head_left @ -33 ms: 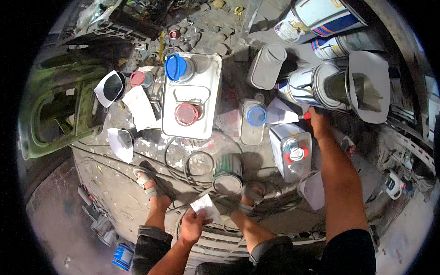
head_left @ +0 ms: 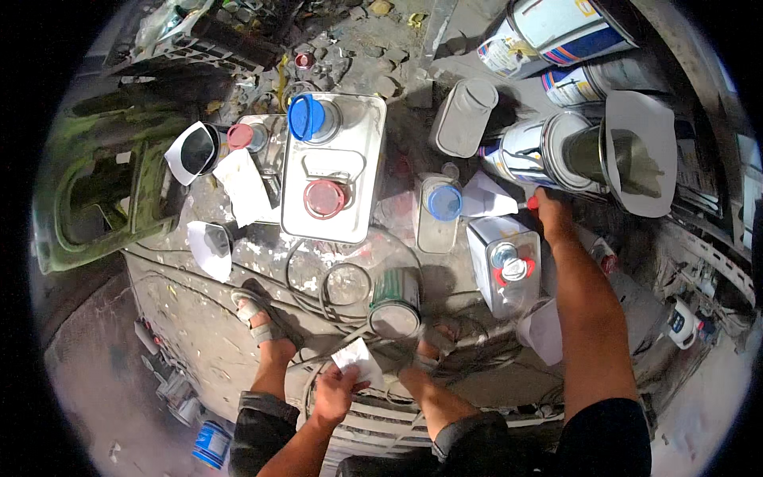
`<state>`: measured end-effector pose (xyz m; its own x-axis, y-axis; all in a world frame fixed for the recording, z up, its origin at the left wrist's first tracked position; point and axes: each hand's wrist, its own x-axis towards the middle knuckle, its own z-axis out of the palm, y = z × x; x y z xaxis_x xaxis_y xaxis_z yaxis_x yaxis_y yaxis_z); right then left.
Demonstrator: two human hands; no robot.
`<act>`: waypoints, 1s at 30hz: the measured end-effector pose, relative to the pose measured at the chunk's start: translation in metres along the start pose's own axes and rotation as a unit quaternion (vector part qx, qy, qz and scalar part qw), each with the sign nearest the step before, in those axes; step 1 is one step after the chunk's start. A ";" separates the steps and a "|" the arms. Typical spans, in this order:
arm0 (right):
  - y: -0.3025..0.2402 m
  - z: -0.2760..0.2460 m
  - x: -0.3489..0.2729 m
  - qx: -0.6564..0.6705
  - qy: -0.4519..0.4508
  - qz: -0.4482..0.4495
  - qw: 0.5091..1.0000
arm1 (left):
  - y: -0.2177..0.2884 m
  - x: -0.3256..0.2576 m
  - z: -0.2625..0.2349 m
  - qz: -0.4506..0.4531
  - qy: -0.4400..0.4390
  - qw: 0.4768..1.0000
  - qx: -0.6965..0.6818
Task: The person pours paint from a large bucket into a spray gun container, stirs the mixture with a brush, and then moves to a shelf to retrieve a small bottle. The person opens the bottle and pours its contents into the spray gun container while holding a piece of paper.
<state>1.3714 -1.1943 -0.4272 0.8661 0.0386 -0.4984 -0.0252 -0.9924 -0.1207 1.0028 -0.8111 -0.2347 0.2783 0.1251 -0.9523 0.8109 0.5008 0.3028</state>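
My left hand [head_left: 335, 391] is closed on a small white piece of paper [head_left: 358, 362], held low between my legs. My right arm reaches forward, and my right hand [head_left: 552, 215] grips a small red-ended thing [head_left: 531, 203]; the fingers hide most of it, so its kind is unclear. Just beyond that hand stands a paint can [head_left: 520, 153], with a dark cup lined by a white paper cone [head_left: 671, 151] beside it. Left of the hand are a white paper sheet [head_left: 486, 195], a tin with a blue cap [head_left: 444, 203] and a rectangular tin with a red-rimmed spout [head_left: 502, 278].
A large silver tin [head_left: 369, 171] with blue and red lids stands ahead. Before my feet are a green-streaked can [head_left: 396, 302] and looped hoses [head_left: 324, 290]. A green panel [head_left: 60, 230] leans at left. More paint cans [head_left: 572, 28] line the far right.
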 end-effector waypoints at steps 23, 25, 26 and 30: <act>0.119 -0.249 -0.312 0.417 0.074 0.213 0.880 | 0.010 -0.111 0.076 -0.042 -0.058 0.989 0.132; 0.158 -0.258 -0.330 0.156 0.165 0.220 0.949 | 0.007 -0.112 0.067 -0.035 -0.063 0.987 0.145; 0.184 -0.250 -0.339 0.097 0.217 0.209 0.949 | 0.001 -0.107 0.061 -0.034 -0.072 0.987 0.142; 0.195 -0.265 -0.338 0.099 0.181 0.224 0.953 | 0.005 -0.117 0.073 -0.031 -0.064 0.985 0.159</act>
<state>1.2059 -1.4314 -0.0551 0.8606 -0.4623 -0.2139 -0.4956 -0.8569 -0.1419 1.0119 -0.8863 -0.1191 0.2692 -0.0157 -0.9630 0.9427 0.2089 0.2601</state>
